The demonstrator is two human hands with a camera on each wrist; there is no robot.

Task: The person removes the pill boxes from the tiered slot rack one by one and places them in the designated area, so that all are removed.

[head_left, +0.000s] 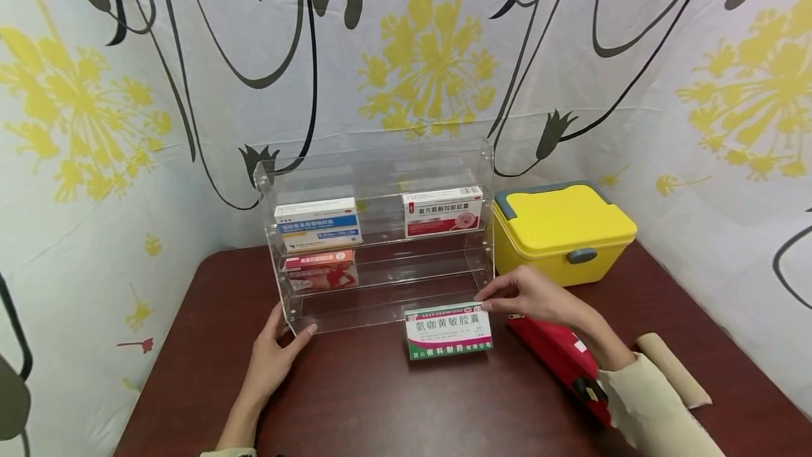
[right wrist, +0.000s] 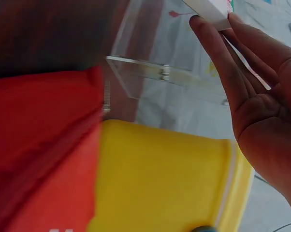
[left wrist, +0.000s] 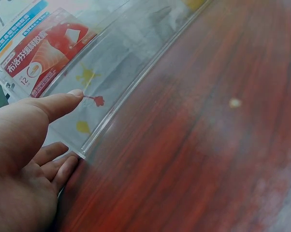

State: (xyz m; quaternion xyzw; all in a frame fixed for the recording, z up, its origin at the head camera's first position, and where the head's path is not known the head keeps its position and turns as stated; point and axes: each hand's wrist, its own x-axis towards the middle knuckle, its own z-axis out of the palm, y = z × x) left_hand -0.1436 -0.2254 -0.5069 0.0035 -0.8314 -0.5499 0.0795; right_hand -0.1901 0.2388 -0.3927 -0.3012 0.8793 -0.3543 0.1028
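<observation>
One flat cardboard Ankahuangmin capsule box (head_left: 449, 336), white and green, pinched at upper corner by right hand (head_left: 538, 295), in front of clear, shelved acrylic rack (head_left: 393, 275), held at its lower corner by left hand (head_left: 269, 357). Beside, smooth yellow plastic box (head_left: 561, 224); farthest, wrinkled flower-printed cloth (head_left: 431, 55).

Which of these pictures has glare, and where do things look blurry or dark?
Head view: fairly even light, large print readable on the held box; left wrist view: pale glare on the table toward the lower right, large print on the red box readable; right wrist view: dimmer, with the red bag soft and the table very dark at upper left.
</observation>
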